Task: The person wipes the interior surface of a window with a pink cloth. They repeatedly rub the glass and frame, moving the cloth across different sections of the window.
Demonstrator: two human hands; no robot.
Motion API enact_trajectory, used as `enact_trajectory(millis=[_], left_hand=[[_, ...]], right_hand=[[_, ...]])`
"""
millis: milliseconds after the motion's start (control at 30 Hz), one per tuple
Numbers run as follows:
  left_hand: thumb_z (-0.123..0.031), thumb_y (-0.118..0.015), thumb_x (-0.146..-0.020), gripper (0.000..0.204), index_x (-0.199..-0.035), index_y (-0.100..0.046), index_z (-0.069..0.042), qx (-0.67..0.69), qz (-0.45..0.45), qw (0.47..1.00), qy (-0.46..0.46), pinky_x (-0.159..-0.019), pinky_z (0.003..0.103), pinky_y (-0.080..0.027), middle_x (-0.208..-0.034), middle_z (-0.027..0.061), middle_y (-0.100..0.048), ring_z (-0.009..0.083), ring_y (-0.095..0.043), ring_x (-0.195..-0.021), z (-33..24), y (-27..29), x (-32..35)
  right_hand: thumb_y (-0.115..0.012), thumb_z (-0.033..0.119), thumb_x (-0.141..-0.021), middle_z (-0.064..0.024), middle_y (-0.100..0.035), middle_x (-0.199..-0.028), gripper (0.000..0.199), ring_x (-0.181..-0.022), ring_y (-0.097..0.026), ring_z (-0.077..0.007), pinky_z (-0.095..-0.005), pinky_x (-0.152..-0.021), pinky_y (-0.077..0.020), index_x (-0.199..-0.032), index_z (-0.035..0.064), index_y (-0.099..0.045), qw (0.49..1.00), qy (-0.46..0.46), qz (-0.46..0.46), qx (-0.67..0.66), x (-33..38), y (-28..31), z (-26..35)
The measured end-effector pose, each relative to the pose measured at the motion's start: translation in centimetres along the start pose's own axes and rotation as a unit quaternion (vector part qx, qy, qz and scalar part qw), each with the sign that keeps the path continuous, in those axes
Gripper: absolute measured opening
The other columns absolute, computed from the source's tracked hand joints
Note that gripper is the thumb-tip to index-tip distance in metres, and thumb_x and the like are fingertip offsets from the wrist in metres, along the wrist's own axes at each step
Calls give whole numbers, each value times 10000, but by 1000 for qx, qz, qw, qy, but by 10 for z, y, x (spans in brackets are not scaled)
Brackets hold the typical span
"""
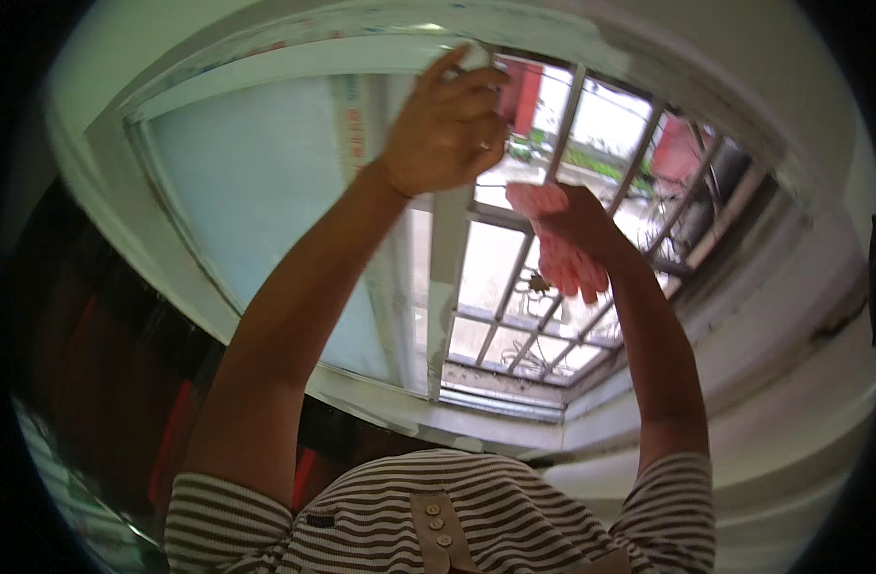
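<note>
Striped shirt (371, 502) closest; right grip (583, 225) holds pink glove (574, 270), might drop if I slacken. Left grip (447, 124) near window frame (446, 258) top edge, can't tell.

Indoors, possibly a home room, with a window (256, 201) and metal bars (568, 120).

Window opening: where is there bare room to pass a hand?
Free: the patch below the pink glove, right of the white sash, before the bars. Crowded: higher up, where the left hand and right hand, holding the glove, are close.
</note>
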State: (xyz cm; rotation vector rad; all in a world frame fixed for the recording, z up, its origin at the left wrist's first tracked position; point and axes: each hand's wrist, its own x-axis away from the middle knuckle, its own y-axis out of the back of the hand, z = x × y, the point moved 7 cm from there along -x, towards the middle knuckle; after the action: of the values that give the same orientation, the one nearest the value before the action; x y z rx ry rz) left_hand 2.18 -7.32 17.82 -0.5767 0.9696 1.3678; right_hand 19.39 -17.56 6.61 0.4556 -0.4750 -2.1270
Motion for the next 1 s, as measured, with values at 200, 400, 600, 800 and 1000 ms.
enact_trajectory(millis=[200, 400, 600, 800, 1000], left_hand=[[-76, -667, -687, 116, -607, -585, -98, -2, -4, 1000, 1, -1073, 491, -328, -775, 23, -577, 201, -598, -1030, -5, 2, -4], [-76, -666, -700, 99, -633, -594, -81, -2, 18, 1000, 6, -1079, 506, -312, -818, 28, -591, 212, -591, -1061, -3, 5, -2], [-87, -655, -792, 131, -897, -612, -20, 138, -5, 985, 101, -1062, 476, -337, -1092, 137, -584, 319, -528, -1153, -14, 15, 1], [-208, -641, -873, 639, -1381, -331, 26, 321, -8, 897, 303, -1074, 418, -339, -1437, 230, -326, 364, -371, -1316, -60, 26, 47], [-170, -660, -868, 898, -1487, -27, -18, 534, 15, 720, 444, -1086, 386, -321, -1453, 160, -271, 261, -319, -1343, -73, 24, 65]], right_hand=[[-667, 103, -771, -69, -667, -920, 341, -836, -628, -166, -320, -790, -505, -1091, -1, -612, 994, 74, -61, 50, 18, -9, 23], [-673, 99, -809, -56, -646, -979, 347, -879, -602, -133, -283, -815, -482, -1127, -8, -586, 975, 185, -89, -87, 29, -14, 80], [-656, 92, -829, -37, -636, -974, 326, -877, -588, -109, -267, -807, -472, -1128, -17, -588, 959, 190, -92, -188, 51, -29, 93], [-666, 145, -851, -65, -631, -1005, 307, -896, -591, -129, -276, -783, -488, -1105, -4, -578, 944, 179, -64, -269, 68, -62, 93], [-710, 278, -814, -150, -530, -1118, 477, -1027, -545, -262, -377, -889, -454, -1135, -34, -544, 947, 214, -152, -183, 54, -82, 101]])
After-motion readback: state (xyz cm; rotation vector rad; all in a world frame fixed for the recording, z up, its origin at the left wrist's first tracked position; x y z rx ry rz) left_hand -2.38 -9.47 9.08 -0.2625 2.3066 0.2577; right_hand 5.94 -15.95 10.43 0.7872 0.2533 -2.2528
